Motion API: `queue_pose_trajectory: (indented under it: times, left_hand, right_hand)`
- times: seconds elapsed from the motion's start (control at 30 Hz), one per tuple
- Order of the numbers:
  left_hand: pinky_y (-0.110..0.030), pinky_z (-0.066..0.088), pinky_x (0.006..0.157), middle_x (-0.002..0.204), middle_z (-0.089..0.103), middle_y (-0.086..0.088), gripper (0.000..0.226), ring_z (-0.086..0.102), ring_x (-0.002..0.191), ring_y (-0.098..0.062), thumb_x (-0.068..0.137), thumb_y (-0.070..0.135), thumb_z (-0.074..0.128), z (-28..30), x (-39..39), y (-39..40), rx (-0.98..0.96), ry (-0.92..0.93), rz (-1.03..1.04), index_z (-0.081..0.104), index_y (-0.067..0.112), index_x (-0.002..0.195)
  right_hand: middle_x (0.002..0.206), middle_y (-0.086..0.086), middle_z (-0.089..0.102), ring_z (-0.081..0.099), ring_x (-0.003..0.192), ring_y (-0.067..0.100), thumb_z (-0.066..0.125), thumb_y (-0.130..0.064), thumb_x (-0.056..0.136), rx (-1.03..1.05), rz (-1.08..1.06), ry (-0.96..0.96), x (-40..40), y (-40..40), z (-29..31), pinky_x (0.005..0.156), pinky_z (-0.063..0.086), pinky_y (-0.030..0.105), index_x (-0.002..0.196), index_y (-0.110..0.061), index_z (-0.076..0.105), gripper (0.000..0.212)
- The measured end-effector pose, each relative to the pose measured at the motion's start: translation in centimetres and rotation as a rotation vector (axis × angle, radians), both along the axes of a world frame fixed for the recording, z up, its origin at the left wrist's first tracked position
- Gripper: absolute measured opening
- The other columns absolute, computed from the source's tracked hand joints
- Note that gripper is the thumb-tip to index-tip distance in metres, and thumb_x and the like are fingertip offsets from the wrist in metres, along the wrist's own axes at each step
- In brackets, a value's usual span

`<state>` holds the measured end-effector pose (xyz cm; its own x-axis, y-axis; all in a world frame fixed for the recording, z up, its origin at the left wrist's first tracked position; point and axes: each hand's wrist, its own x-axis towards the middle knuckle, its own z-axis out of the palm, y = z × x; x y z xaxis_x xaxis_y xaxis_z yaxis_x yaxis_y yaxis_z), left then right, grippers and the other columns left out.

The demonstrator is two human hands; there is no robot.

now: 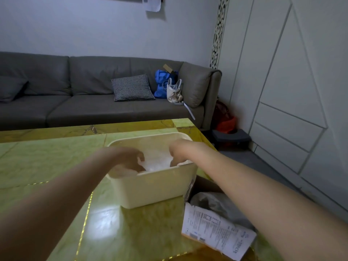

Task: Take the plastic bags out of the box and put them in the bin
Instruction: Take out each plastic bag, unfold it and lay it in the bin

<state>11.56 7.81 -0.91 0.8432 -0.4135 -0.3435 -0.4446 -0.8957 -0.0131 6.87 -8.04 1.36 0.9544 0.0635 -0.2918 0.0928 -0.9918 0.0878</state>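
Both hands, the left hand [130,159] and the right hand [178,152], reach into the white box [150,185] on the table [56,157]. The plastic bags [157,162] lie inside it. The picture is too blurry to tell whether the fingers are gripping. The person should grab all the bags at once, lift them straight up, then drop them in the bin [211,200] near the right.

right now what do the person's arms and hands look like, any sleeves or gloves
Both arms are bare along their whole visible length: no sleeves show. The left hand and right hand wear no gloves, and no watch, bracelet or ring can be seen, though both hands are blurred, so small items could be missed.
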Motion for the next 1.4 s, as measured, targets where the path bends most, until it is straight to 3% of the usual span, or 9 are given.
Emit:
queue_pose_trajectory:
  times: [0.13, 0.23, 0.33, 0.5, 0.67, 0.93, 1.07, 1.23, 1.4]
  left_hand:
    - [-0.029, 0.046, 0.090, 0.116, 0.063, -0.004, 0.024, 0.059, 0.105, -0.020, 0.090, 0.018, 0.055, 3.6, -2.0, 1.3, -0.305, -0.226, -0.039, 0.062, 0.014, 0.113]
    - [-0.024, 0.046, 0.078, 0.104, 0.068, -0.006, 0.020, 0.063, 0.093, -0.019, 0.091, 0.009, 0.052, 5.1, -5.0, -0.1, -0.552, -0.427, -0.150, 0.067, 0.009, 0.104]
    - [-0.022, 0.047, 0.078, 0.102, 0.070, -0.005, 0.020, 0.064, 0.089, -0.016, 0.090, 0.009, 0.053, 4.8, -8.9, -3.4, -0.634, -0.375, -0.292, 0.069, 0.010, 0.103]
    - [-0.026, 0.048, 0.086, 0.107, 0.069, -0.002, 0.025, 0.062, 0.100, -0.022, 0.088, 0.021, 0.056, 1.7, -12.8, -7.5, -0.395, -0.170, -0.451, 0.067, 0.019, 0.110]
    - [-0.019, 0.029, 0.083, 0.108, 0.068, 0.001, 0.029, 0.054, 0.103, -0.025, 0.094, 0.028, 0.046, 0.4, -13.3, -7.5, -0.192, -0.264, -0.526, 0.063, 0.024, 0.117]
    - [-0.023, 0.022, 0.089, 0.107, 0.065, 0.000, 0.032, 0.055, 0.093, -0.018, 0.098, 0.027, 0.037, -1.1, -13.4, -6.6, -0.202, -0.324, -0.506, 0.065, 0.017, 0.110]
    - [-0.024, 0.031, 0.093, 0.103, 0.066, 0.003, 0.030, 0.040, 0.081, -0.014, 0.097, 0.028, 0.039, -2.5, -12.8, -7.1, -0.248, -0.372, -0.458, 0.068, 0.020, 0.103]
    - [-0.033, 0.043, 0.089, 0.097, 0.057, 0.001, 0.018, 0.044, 0.097, -0.020, 0.093, 0.024, 0.048, -2.3, -13.0, -6.9, -0.314, -0.419, -0.403, 0.063, 0.016, 0.098]
    - [-0.029, 0.043, 0.081, 0.099, 0.056, -0.001, 0.015, 0.045, 0.098, -0.021, 0.087, 0.025, 0.056, -1.4, -13.4, -6.5, -0.425, -0.410, -0.370, 0.063, 0.015, 0.096]
  right_hand:
    - [0.109, 0.021, 0.066, 0.065, 0.095, 0.034, 0.057, -0.017, 0.091, 0.264, -0.079, -0.176, -2.5, -1.3, 2.4, 0.081, 0.053, 0.040, 0.105, 0.006, 0.066, 0.028]
    - [0.077, 0.011, 0.071, 0.067, 0.065, 0.022, 0.055, -0.016, 0.092, 0.338, -0.107, -0.192, -5.4, -2.2, 4.2, 0.064, 0.054, 0.030, 0.083, 0.003, 0.070, 0.025]
    - [0.058, 0.003, 0.065, 0.060, 0.048, 0.013, 0.055, -0.023, 0.093, 0.258, -0.168, 0.049, -8.6, -2.6, 5.1, 0.052, 0.047, 0.022, 0.071, -0.004, 0.065, 0.032]
    - [0.084, 0.013, 0.065, 0.063, 0.066, 0.025, 0.065, -0.026, 0.088, 0.145, -0.227, 0.277, -12.2, -2.7, 3.5, 0.063, 0.055, 0.031, 0.102, 0.003, 0.064, 0.032]
    - [0.077, 0.006, 0.053, 0.053, 0.070, 0.024, 0.054, -0.012, 0.091, 0.072, -0.119, -0.028, -13.5, -2.7, 0.6, 0.055, 0.039, 0.030, 0.087, -0.009, 0.057, 0.006]
    - [0.070, 0.006, 0.051, 0.048, 0.054, 0.017, 0.053, -0.009, 0.092, 0.027, -0.178, 0.147, -13.2, -1.8, 0.1, 0.048, 0.038, 0.025, 0.072, -0.008, 0.048, 0.021]
    - [0.072, 0.003, 0.044, 0.045, 0.060, 0.016, 0.053, -0.016, 0.095, 0.080, -0.173, -0.017, -14.0, -2.1, -0.4, 0.048, 0.035, 0.025, 0.080, -0.008, 0.049, 0.017]
    - [0.072, 0.002, 0.045, 0.051, 0.070, 0.021, 0.065, -0.016, 0.085, 0.166, -0.201, -0.062, -13.9, -2.5, 0.0, 0.052, 0.037, 0.028, 0.070, -0.012, 0.045, 0.025]
    - [0.073, 0.003, 0.053, 0.052, 0.069, 0.020, 0.073, -0.018, 0.076, 0.395, -0.255, -0.053, -13.0, -2.8, 1.8, 0.051, 0.038, 0.022, 0.067, -0.013, 0.054, 0.021]
